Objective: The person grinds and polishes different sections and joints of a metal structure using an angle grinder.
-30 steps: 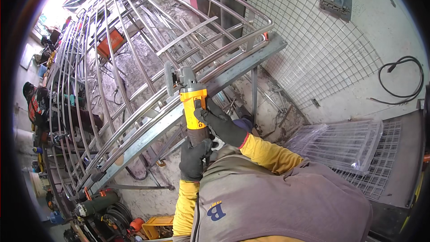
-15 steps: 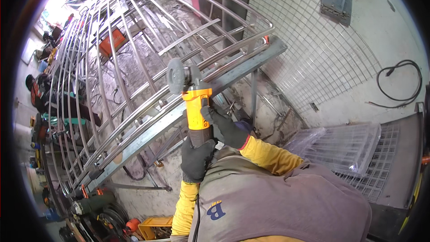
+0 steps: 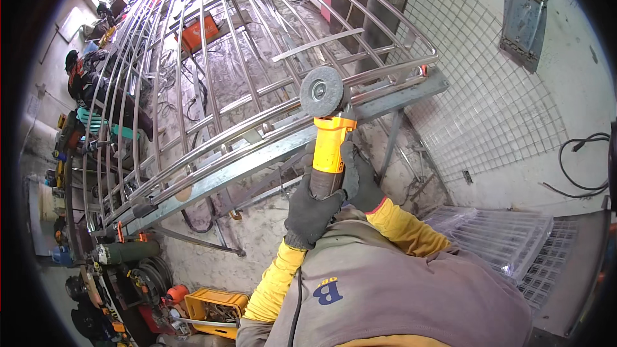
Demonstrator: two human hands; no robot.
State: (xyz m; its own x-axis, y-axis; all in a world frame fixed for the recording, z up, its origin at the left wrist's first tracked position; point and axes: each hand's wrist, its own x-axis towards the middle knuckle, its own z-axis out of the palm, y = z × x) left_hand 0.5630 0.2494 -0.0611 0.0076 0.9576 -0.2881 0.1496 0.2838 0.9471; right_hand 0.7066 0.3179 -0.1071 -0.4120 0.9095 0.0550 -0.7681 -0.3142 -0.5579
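A yellow and black angle grinder (image 3: 330,148) is held upright in front of my body, its round grey disc (image 3: 321,91) turned toward me. My left hand (image 3: 311,211), in a dark glove, wraps round the black lower end of the tool. Against the right side of the yellow body my right hand (image 3: 361,181) grips with its thumb up; its other fingers are partly hidden behind. From the left hand a black cord (image 3: 297,302) runs down past my apron. Just beyond the disc lies a curved frame of shiny metal tubes (image 3: 257,120), apart from the hands.
Under the tube frame runs a grey steel beam (image 3: 273,148) on legs. Wire mesh (image 3: 482,83) leans at the right, near a black cable (image 3: 581,160) and plastic-wrapped panels (image 3: 498,234). At lower left sit a yellow crate (image 3: 209,311) and a green cylinder (image 3: 128,252). An orange box (image 3: 198,33) lies beyond the tubes.
The grinder has turned so that its disc faces me more fully. It appears further right in the view, and the whole scene has shifted as the head turned. Both hands stay on the tool.
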